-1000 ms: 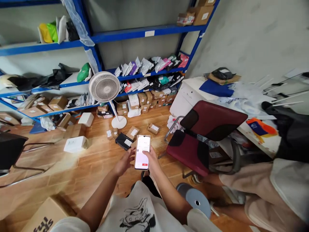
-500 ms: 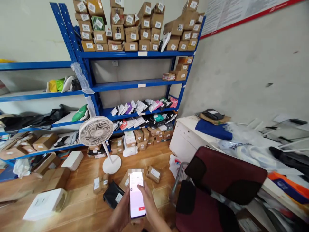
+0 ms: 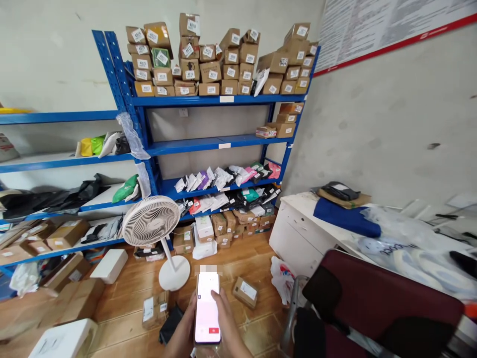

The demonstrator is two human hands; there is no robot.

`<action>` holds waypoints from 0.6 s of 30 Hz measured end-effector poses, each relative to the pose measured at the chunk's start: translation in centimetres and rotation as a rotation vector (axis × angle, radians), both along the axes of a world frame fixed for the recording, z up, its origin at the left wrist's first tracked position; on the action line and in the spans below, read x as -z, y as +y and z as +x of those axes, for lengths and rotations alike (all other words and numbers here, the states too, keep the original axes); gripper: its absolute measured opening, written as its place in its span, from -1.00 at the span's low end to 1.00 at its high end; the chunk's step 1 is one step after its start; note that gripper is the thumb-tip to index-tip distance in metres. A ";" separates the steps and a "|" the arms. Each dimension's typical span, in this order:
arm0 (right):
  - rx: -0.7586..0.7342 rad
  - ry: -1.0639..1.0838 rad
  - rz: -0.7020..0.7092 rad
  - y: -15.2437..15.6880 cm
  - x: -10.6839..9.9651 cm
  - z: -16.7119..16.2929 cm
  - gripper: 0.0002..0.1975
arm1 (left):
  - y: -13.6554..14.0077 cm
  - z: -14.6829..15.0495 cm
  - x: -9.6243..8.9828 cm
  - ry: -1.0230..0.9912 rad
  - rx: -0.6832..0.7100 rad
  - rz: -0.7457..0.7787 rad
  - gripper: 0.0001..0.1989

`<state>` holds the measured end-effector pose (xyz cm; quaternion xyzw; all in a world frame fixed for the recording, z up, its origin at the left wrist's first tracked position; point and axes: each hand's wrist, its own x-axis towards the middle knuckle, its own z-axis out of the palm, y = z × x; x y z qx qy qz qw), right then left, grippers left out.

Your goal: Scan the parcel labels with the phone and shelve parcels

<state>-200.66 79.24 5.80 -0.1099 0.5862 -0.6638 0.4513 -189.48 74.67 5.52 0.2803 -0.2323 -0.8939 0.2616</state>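
A smartphone [image 3: 207, 311] with a lit white and pink screen is held upright low in the middle of the head view. My left hand [image 3: 185, 325] grips its left edge. My right hand [image 3: 228, 318] wraps its right edge, with the thumb over the upper part of the screen. A red button shows near the screen's lower right; the other text is too small to read. Beyond the hands, on the wooden floor, lie a small cardboard parcel [image 3: 245, 292] to the right, a taped parcel [image 3: 155, 309] and a partly hidden black parcel [image 3: 170, 323] to the left.
A white fan [image 3: 152, 222] stands ahead on the left. Behind it, blue shelves [image 3: 179, 147] carry labelled boxes and bagged parcels. To the right are a dark red chair [image 3: 387, 293] and a white desk [image 3: 294, 226] piled with bags. A plastic bag [image 3: 282, 279] lies beside the chair.
The view has tilted up slightly, so shelves, fan and floor parcels sit lower, and the chair appears nearer on the right. Both hands still hold the smartphone, the right thumb over its screen.
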 end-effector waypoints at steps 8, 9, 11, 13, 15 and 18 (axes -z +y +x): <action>0.039 -0.100 -0.008 -1.3 -2.5 -0.7 -0.77 | -1.1 -0.7 -0.8 -0.060 -0.018 -0.046 -0.44; 0.033 -0.115 0.002 -1.5 -2.4 -0.6 -0.77 | -1.1 -0.7 -1.2 -0.073 -0.017 -0.051 -0.43; 0.028 -0.136 0.021 -1.7 -2.0 -0.4 -0.75 | -1.1 -0.7 -1.8 -0.082 0.018 -0.047 -0.37; 0.030 -0.144 0.036 -1.8 -1.6 -0.1 -0.71 | -1.2 -0.6 -2.2 -0.085 0.041 -0.033 -0.34; 0.030 -0.141 0.041 -1.9 -1.4 0.1 -0.69 | -1.2 -0.3 -2.5 -0.097 0.044 -0.023 -0.34; 0.031 -0.130 0.034 -2.0 -1.5 0.4 -0.68 | -1.3 0.3 -2.8 -0.137 0.075 -0.022 -0.31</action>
